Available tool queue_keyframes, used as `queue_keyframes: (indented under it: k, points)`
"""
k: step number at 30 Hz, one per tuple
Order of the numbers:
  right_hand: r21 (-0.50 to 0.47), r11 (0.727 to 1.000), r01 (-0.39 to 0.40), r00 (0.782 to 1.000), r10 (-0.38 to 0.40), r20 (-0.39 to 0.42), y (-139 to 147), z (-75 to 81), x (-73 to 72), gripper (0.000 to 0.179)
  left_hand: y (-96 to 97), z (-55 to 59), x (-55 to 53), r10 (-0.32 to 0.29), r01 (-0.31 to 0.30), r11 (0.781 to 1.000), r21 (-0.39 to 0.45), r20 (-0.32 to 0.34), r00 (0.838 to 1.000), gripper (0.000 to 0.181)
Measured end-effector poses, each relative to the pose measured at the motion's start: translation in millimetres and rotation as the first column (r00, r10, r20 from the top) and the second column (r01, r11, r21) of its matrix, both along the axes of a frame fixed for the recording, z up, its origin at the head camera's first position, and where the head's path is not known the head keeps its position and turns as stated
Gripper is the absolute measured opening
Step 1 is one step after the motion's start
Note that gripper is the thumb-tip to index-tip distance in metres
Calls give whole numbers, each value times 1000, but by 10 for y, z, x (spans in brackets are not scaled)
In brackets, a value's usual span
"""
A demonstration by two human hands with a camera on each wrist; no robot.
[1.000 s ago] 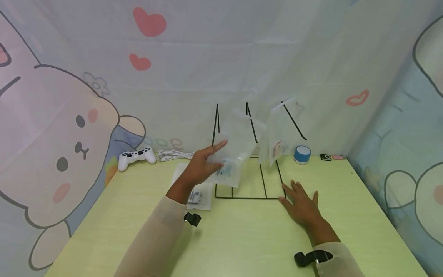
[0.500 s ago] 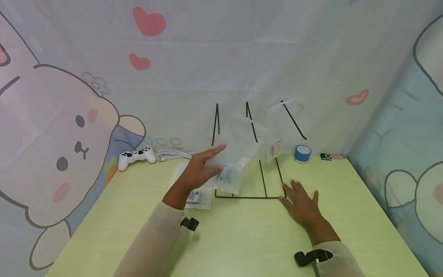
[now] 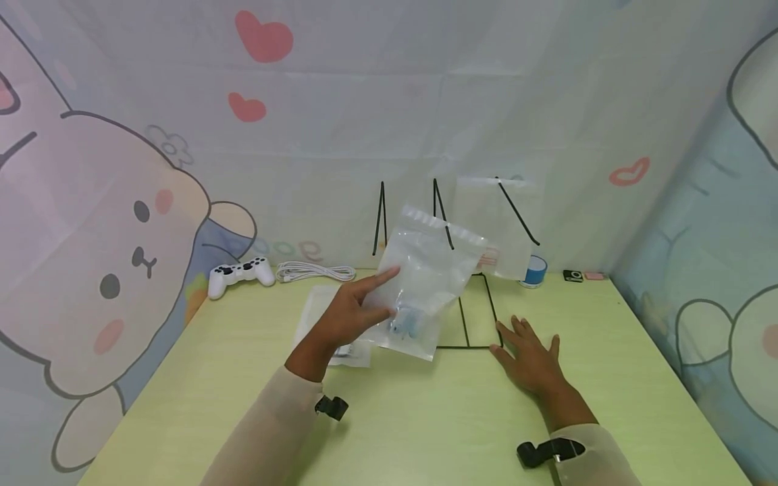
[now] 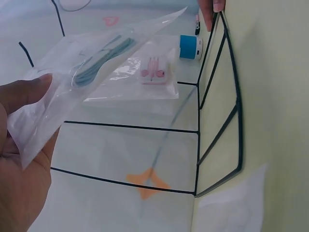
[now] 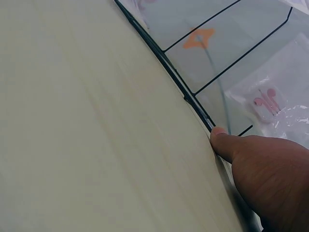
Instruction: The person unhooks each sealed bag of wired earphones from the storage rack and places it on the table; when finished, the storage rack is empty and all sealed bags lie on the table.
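- The left hand (image 3: 346,314) is pinching a clear plastic zip bag with a light-blue cable inside (image 3: 425,287), thumb in front and forefinger stretched along the bag's side, holding it tilted above the middle of the pale green tabletop (image 3: 425,418)
- In the left wrist view the thumb (image 4: 24,92) is pressing on the bag's lower corner, and the blue cable is showing through the plastic
- The right hand (image 3: 531,361) is lying flat on the tabletop, fingers spread and relaxed, its fingertips touching the front right corner of the black wire rack (image 3: 471,324)
- A second clear bag with pink earphones (image 3: 495,229) is hanging on the rack's right prong, toward the far edge
- Another flat clear bag (image 3: 331,324) is lying on the tabletop under the left wrist
- Along the far edge are sitting a white game controller (image 3: 240,273), a coiled white cable (image 3: 316,272) and a small blue round speaker (image 3: 535,272), partly hidden behind the hanging bag
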State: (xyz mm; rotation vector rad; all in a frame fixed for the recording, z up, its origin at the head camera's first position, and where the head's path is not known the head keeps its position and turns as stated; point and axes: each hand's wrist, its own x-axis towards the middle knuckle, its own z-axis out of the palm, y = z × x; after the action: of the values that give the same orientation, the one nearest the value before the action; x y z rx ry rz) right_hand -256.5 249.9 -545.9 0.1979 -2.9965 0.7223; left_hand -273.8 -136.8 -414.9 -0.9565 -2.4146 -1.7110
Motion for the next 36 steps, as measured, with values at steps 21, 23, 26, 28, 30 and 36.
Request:
queue_keyframes:
  k: [21, 23, 26, 28, 30, 36]
  points:
    - [-4, 1000, 3, 1000, -3, 10, -3, 3, 3, 68, 114, -358, 204, -50, 80, 984, 159, -182, 982, 67]
    - [-1, 1000, 2, 1000, -2, 15, -2, 9, 4, 69, 121, -378, 213, -59, 92, 981, 171, -190, 980, 67]
    - [-11, 1000, -1, 1000, 1, 21, -9, 25, 17, 70, 134, -406, 214, -79, 117, 976, 184, -200, 976, 67]
    - [-21, 1000, -3, 1000, 3, 22, -12, 32, 25, 70, 141, -425, 207, -92, 133, 972, 192, -209, 974, 68]
    - [-27, 1000, -5, 1000, 6, 19, -17, 36, 29, 70, 147, -440, 197, -97, 143, 970, 197, -227, 969, 68]
    - [-16, 1000, -3, 1000, 3, 23, -3, 22, 11, 70, 168, -454, 189, -101, 162, 966, 200, -285, 953, 68]
